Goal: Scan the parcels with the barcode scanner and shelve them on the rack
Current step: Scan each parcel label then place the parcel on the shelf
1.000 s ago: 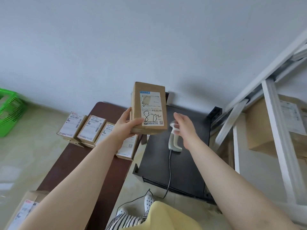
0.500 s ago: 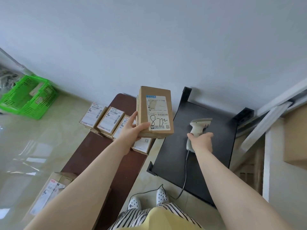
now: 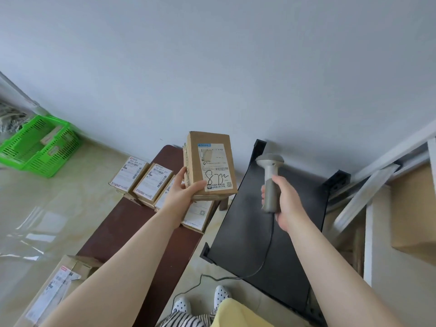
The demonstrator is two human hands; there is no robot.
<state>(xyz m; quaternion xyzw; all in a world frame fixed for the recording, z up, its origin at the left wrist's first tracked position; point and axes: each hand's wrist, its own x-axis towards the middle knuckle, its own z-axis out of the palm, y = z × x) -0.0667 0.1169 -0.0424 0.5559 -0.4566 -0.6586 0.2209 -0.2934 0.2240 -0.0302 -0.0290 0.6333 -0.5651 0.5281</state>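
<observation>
Cardboard parcel up, scanner in hand

Cardboard it is, centre frame: the left hand (image 3: 182,193) has the parcel (image 3: 210,164) gripped at its lower left corner, thumb across the front, label facing the camera with "8732" scrawled on it in black. The printed text above that scrawl is too small to read. Just right of it, the right hand (image 3: 286,200) is wrapped tight round the handle of the grey barcode scanner (image 3: 269,175), head tipped up toward the wall, raised over the black table (image 3: 240,230); the scan window faces away, unseen. Parcel and scanner sit side by side, near but apart. The cable (image 3: 266,260) drops from the handle across the black top and down to the floor by the feet at bottom centre.

Behind the held parcel, on the brown bench (image 3: 122,232), a row of labelled boxes (image 3: 153,182) lies flat; the rightmost ones are partly covered by the hand and parcel, so no count there. Lower left, another box (image 3: 53,289) is cut by the forearm and the frame edge. Upper left, a green basket (image 3: 37,147) on the floor, contents blurry. Far right, the white rack (image 3: 368,232) shows only in slices, with a large brown carton (image 3: 412,208) cropped by the edge
</observation>
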